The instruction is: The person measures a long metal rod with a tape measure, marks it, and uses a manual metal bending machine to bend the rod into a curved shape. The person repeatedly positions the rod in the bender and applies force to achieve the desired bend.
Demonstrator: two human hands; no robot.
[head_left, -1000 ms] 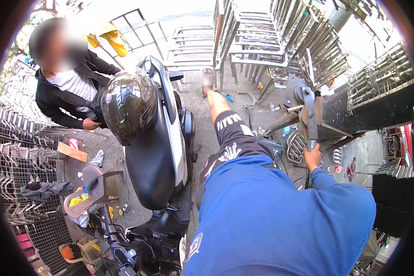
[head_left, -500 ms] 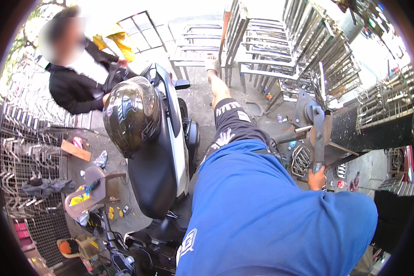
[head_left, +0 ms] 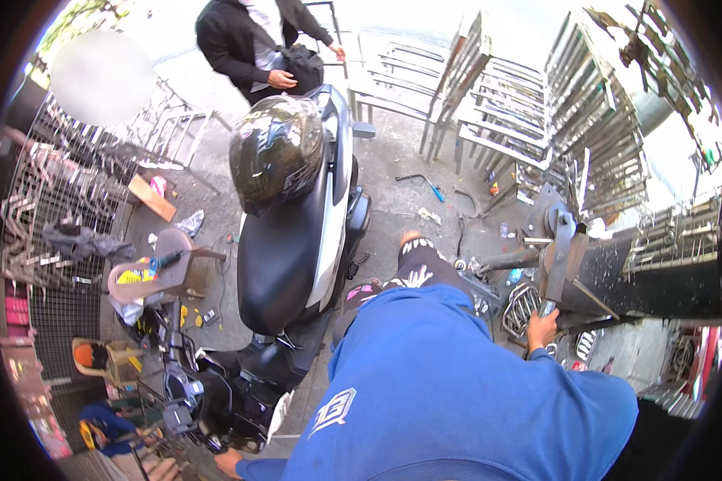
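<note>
At the right, my right hand is closed round the lower end of a long steel lever. This lever hangs from a pivot on a heavy metal machine. Low on the left, my left hand shows at the end of a blue sleeve, close to the dark front of a motorcycle. Its fingers are too small and partly hidden, so I cannot make out whether it touches anything. Between my hands lies my blue-clad torso.
A scooter carries a black helmet; a person in a dark jacket stands behind it. Metal frames are stacked at the far right. A plastic chair stands left. A blue-handled tool lies on the ground.
My view has shifted, and my outstretched leg has drawn back. My left hand has come into view beside the motorcycle. The other person stands farther back. My right hand stays on the lever.
</note>
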